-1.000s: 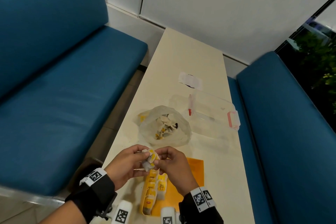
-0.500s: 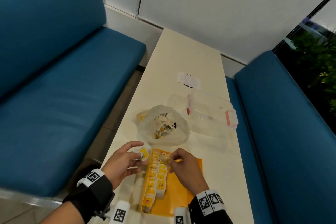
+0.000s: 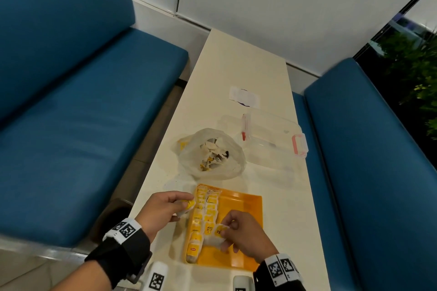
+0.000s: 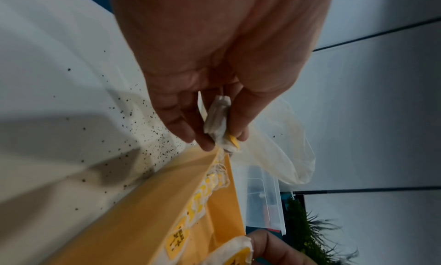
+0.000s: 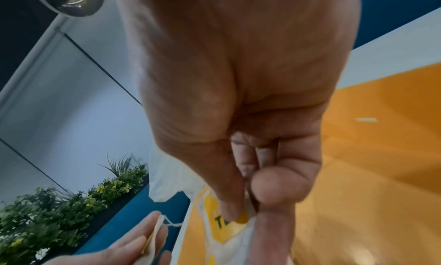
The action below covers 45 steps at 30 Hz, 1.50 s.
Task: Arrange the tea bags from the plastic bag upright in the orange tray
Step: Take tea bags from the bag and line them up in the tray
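Right hand [image 3: 246, 231] pinching a white yellow-tagged tea bag [image 3: 218, 234] over the flat orange plastic tray [image 3: 246, 205], left hand [image 3: 163, 208] gripping a second crumpled tea bag [image 4: 218, 122] beside the tray's left edge, translucent plastic bag [image 3: 212, 153] lying beyond on the cream desk [image 3: 236, 66].

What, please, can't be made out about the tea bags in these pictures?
- Head view: how many remain in the plastic bag; crumpled film hides them.
- Head view: tray rows' count; too small, partly under the right hand.
- Left wrist view: the left hand's tea bag label; fingers cover it.
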{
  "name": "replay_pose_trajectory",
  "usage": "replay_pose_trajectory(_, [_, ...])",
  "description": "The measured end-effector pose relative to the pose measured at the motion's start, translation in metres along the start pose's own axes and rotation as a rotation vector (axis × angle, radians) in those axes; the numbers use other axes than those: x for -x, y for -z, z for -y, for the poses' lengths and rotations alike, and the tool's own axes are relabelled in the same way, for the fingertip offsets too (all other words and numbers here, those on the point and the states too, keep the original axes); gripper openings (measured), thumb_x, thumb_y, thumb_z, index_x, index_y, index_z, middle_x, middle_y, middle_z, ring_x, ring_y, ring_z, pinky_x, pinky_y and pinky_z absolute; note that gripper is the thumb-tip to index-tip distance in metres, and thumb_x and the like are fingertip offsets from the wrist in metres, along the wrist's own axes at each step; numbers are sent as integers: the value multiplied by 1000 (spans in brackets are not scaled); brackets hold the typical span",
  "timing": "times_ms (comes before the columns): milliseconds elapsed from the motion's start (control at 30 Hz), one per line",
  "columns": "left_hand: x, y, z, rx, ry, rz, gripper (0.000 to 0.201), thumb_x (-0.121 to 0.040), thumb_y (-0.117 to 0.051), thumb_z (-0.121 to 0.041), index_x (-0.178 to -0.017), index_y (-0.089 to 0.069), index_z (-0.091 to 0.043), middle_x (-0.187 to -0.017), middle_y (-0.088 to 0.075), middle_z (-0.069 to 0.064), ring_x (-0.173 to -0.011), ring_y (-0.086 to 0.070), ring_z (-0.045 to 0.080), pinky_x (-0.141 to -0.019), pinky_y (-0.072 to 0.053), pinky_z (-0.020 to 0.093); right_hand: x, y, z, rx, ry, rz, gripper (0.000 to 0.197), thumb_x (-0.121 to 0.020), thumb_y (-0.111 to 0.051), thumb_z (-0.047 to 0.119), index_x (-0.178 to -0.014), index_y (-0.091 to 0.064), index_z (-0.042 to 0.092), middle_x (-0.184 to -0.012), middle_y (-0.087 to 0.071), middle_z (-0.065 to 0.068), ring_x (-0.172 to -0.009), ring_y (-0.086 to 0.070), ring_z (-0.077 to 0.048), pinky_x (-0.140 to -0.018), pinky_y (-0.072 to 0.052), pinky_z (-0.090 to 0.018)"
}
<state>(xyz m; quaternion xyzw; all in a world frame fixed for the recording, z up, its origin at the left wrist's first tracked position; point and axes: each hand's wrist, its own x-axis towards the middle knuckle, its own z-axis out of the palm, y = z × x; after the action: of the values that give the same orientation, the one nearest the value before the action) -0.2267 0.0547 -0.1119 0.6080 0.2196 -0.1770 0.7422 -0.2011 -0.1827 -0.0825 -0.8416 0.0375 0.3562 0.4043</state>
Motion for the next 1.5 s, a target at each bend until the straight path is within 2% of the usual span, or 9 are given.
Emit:
replay_pose_trajectory(167, [1,-4,5,-89,-96,17,32,-89,-66,8,-101,-80,-19,-97,-77,-4,-83,-65,6,-64,-49,11,-8,-15,-5,73,-91,56,13,-88,-62,4,-93,-56,14,-69,-71,-12,-56,-68,-19,-44,-46,-24])
replay_pose_trajectory(433, [1,-10,18,-227,-179,79,27,-84,-76,1,-96,-81,-23,-92,-79,-2,-77,-67,8,-69,-55,21,-26,-38,-16,78,-130,-77,16,-85,-66,5,-89,-53,13,-70,-65,-12,-57,-71,-21,-45,-50,-26])
replay_pose_trajectory(600, [0,-9,18,-248,-182,109,26,-90,-70,0,-98,-81,-23,-96,-79,-7,-92,-73,9,-78,-58,24,-29,-41,-15,73,-126,-166,18,-82,-65,3,-83,-52,15,-74,-67,-16,-51,-70,-23,-47,-55,-30])
replay_pose_trajectory(767, [0,-6,18,-223,-205,122,32,-87,-73,0,-107,-76,-25,-79,-71,14,-76,-68,20,-74,-58,32,-26,-42,-9,96,-98,-215,18,-79,-66,4,-80,-53,17,-83,-71,-16,-61,-72,-27,-58,-59,-41])
replay_pose_trajectory(900, [1,-7,12,-201,-219,114,39,-86,-74,-2,-116,-66,-25,-82,-74,19,-82,-72,34,-74,-59,35,-17,-33,2,244,34,-347,18,-80,-72,20,-91,-59,24,-89,-64,5,-80,-64,-11,-64,-50,-21])
replay_pose_trajectory(1067, [6,-14,1,-163,-276,102,36,-86,-75,-1,-115,-67,-20,-80,-77,12,-80,-74,27,-80,-59,35,7,-21,43,-279,238,-207,13,-84,-75,14,-94,-68,10,-81,-68,1,-65,-63,-15,-51,-43,-22])
replay_pose_trajectory(1267, [9,-16,-9,-117,-330,43,29,-85,-76,-4,-111,-68,-16,-77,-77,12,-73,-73,21,-79,-56,33,10,-21,55,-417,275,-137,30,-74,-82,25,-90,-71,2,-72,-68,-6,-62,-61,-16,-52,-43,-27])
replay_pose_trajectory(1400, [12,-13,-10,-179,-311,77,29,-82,-81,-10,-108,-70,-20,-87,-78,5,-86,-75,18,-83,-59,31,8,-18,53,-371,286,-258,9,-84,-74,6,-87,-69,0,-67,-67,-7,-55,-58,-12,-50,-42,-21])
replay_pose_trajectory(1500, [8,0,-6,-283,-287,-64,13,-90,-74,-15,-95,-73,-26,-81,-77,1,-79,-71,8,-80,-54,29,6,-1,44,-357,252,-321,6,-88,-69,4,-85,-65,1,-64,-65,-9,-54,-59,-15,-47,-39,-26])
